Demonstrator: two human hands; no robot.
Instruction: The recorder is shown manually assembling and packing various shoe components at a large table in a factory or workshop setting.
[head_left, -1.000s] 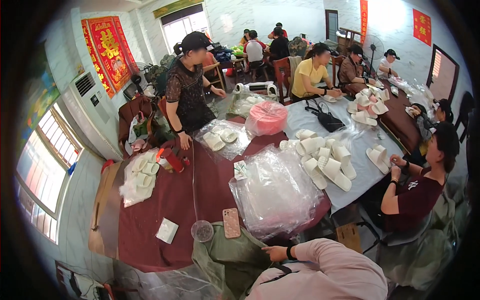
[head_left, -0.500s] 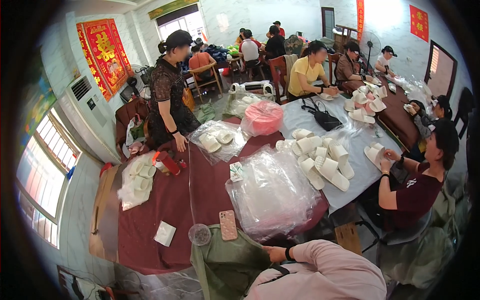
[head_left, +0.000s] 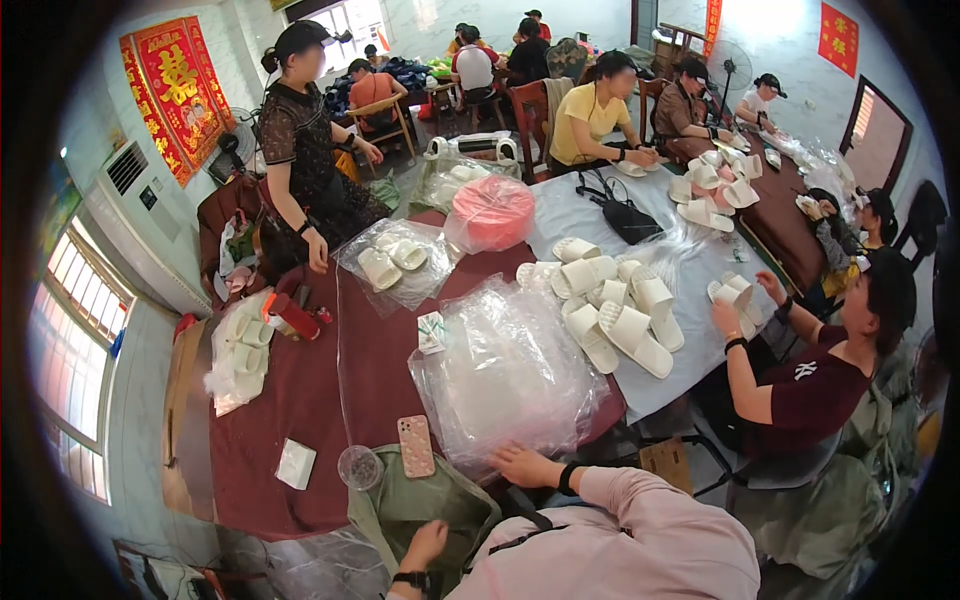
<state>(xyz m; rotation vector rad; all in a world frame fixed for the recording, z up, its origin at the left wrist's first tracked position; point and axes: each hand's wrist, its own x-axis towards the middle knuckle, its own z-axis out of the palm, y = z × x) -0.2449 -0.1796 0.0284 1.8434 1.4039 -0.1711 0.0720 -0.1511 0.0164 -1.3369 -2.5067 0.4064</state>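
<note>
2 bare hands are seen in the head view. R hand is laid on near edge of 1 stack of clear bags, fingers apart, nothing clamped. L hand is held low by green cloth, fingers curled; whether cloth is pinched can't be told. L forearm is cut off by lower edge.

Stack is spread at near side of maroon tablecloth, beside loose slippers; no. of bags can't be counted, layers being see-thru & overlapped. 1 card is set on its L corner.

Near L hand: 1 phone, 1 round tub (contents hard to make out), 1 white packet.

Loose slippers are heaped on pale cloth, at least 6; exact qty hidden by overlap. 2 more slippers are seen on 1 flat clear bag, 1 red roll is wrapped in plastic just beyond. At far L, 1 red flask is laid by a small slipper pile, at least 3, partly covered by plastic. 1 black bag is put down behind the heap. At R, slippers by 1 co-worker in maroon are partly hidden by a hand
</note>
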